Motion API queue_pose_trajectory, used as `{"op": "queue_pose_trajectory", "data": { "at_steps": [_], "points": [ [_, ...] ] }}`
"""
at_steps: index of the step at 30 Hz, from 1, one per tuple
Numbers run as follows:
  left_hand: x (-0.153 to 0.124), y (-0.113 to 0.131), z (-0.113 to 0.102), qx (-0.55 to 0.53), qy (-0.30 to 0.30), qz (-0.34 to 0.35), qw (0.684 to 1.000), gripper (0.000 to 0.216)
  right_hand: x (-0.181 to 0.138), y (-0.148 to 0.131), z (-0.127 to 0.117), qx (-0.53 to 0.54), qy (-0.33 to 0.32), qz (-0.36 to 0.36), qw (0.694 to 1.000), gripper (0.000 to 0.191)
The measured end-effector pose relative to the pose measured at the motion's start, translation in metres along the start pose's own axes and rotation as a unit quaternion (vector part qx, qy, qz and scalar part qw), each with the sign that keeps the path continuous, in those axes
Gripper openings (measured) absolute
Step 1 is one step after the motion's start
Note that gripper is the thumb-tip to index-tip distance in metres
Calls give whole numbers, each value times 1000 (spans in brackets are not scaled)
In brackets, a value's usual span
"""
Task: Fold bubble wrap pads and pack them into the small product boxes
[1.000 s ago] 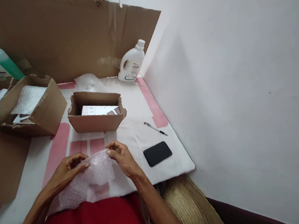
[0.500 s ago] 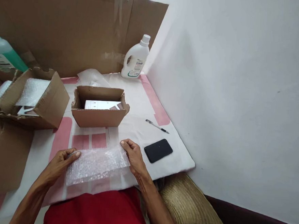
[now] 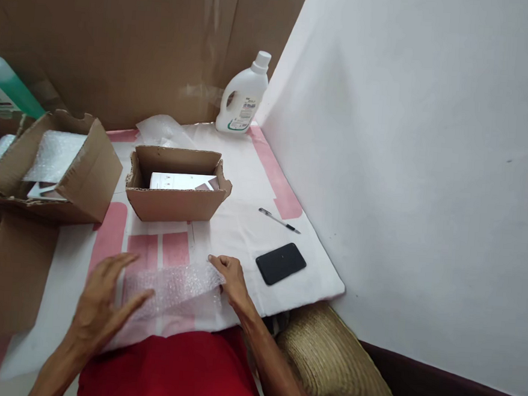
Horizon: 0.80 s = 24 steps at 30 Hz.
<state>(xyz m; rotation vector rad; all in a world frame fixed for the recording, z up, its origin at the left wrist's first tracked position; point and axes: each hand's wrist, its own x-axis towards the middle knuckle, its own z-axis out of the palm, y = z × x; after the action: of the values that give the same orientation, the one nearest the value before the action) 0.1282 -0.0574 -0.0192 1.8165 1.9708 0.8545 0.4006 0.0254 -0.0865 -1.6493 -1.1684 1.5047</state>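
Note:
A clear sheet of bubble wrap (image 3: 176, 287) lies low over the near part of the table. Its right end is pinched between the thumb and fingers of my right hand (image 3: 231, 278). By the left end, my left hand (image 3: 106, 292) is open, thumb and fingers spread apart; whether it touches the wrap I cannot tell. Just beyond stands an open cardboard box (image 3: 177, 206), and inside it is a white printed carton (image 3: 181, 182).
To the left, another cardboard box (image 3: 96, 174) holds bubble wrap and a printed carton. A phone (image 3: 281, 263) and pen (image 3: 280, 221) lie right of my right hand. Behind are a white jug (image 3: 244, 97), a green-liquid bottle (image 3: 9, 87) and loose bubble wrap (image 3: 164, 132). A wall bounds the right.
My left hand has let go of the bubble wrap's left end and spread its fingers. My right hand keeps its pinch. The view has tilted slightly downward.

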Motion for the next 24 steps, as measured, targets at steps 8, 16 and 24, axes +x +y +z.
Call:
{"op": "queue_pose_trajectory", "data": {
  "at_steps": [8,16,24],
  "points": [
    [1,17,64,72,-114,204,970,43,6,-2,4,18,-8,17,1000,50],
    [36,17,23,-186,-171,-157,955,41,-19,-17,-24,59,-131,-7,990,54],
    [43,8,-8,-380,-231,-347,826,51,-17,-34,-3,174,-124,-14,977,33]
  ]
}}
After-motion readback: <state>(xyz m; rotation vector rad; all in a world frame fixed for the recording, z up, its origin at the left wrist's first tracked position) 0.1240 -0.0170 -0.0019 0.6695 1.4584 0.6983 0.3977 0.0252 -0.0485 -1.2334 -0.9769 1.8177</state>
